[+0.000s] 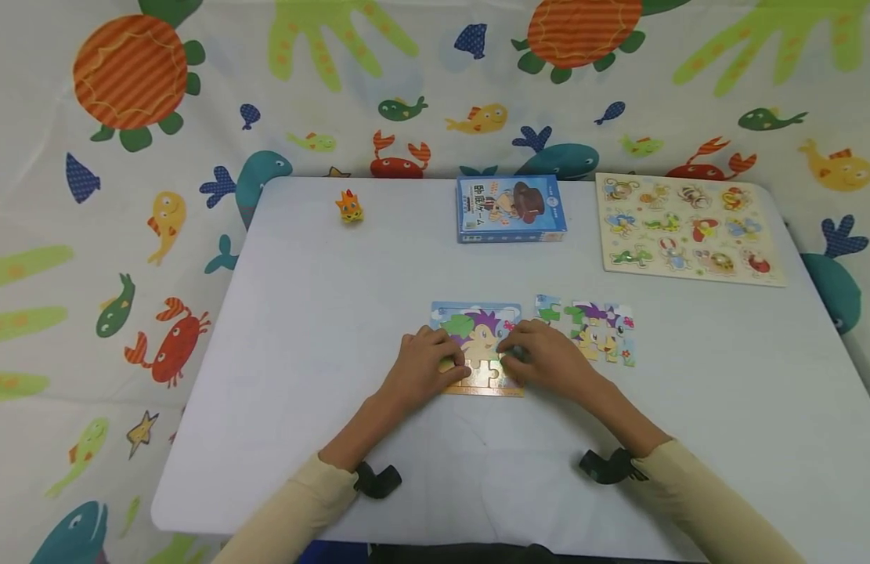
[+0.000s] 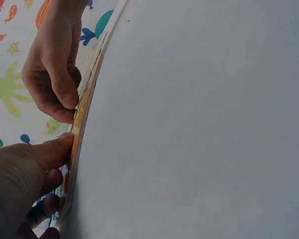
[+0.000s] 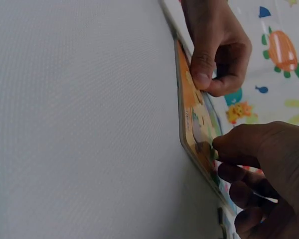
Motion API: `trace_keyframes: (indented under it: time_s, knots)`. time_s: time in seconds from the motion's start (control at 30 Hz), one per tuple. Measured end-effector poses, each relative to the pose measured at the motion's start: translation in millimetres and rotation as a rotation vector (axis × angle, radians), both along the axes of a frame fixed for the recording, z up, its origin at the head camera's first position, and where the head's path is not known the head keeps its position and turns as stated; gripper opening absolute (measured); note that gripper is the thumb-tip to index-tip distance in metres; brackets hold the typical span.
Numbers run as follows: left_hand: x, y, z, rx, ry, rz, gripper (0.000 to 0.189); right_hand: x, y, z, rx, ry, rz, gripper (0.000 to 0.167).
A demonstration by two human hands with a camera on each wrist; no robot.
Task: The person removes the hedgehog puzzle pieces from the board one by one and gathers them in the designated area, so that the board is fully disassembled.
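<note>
A small jigsaw puzzle in a tray (image 1: pixel 480 309) lies on the table, showing a cartoon figure with purple spiky hair. Its bare lower part shows piece outlines. At its left side my left hand (image 1: pixel 427 364) grips the puzzle, thumb and index finger bent down on it. My right hand (image 1: pixel 543 356) is at the right side and pinches a puzzle piece (image 3: pixel 214 153) between thumb and fingers, mostly hidden by them. Just right of the tray lie several joined puzzle pieces (image 1: pixel 611 333) and a corner piece (image 1: pixel 547 308), close to the right hand.
A blue picture box (image 1: pixel 510 208) stands at the back of the white table (image 1: pixel 322 313). To its right lies a wooden insect board (image 1: pixel 688 227). A small orange and yellow toy (image 1: pixel 349 207) sits at the back left. A sea-animal cloth (image 1: pixel 216 102) surrounds the table.
</note>
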State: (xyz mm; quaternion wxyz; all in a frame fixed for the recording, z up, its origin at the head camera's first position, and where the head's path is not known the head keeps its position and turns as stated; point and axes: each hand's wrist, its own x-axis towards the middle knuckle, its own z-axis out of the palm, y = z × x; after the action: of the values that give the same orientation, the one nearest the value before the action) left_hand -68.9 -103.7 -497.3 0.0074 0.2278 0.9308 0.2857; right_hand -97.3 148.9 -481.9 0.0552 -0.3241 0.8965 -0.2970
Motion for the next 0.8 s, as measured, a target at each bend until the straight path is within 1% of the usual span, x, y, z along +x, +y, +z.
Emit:
trace_keyframes:
  time_s: [0.2, 0.4, 0.6, 0.7, 0.8]
  knots:
    - [1.5, 2.1, -0.5, 0.000, 0.010, 0.001, 0.014, -0.9, 1, 2.4, -0.030, -0.122, -0.041, 0.012]
    - [1.4, 3.5, 0.5, -0.004, 0.007, 0.001, 0.014, 0.7, 5, 5.2, -0.103, -0.191, -0.067, 0.009]
    - [1.0, 2.9, 1.1, -0.019, 0.002, 0.006, 0.014, 2.7, 8, 3.8, -0.169, -0.226, -0.088, 0.007]
    - [0.7, 2.0, -0.4, -0.006, 0.008, 0.009, 0.014, 4.4, 11, 3.9, -0.184, -0.213, -0.111, 0.007]
    - [0.5, 1.2, -3.0, 0.008, 0.010, 0.017, 0.015, 6.5, 17, 6.9, -0.209, -0.189, -0.154, 0.008]
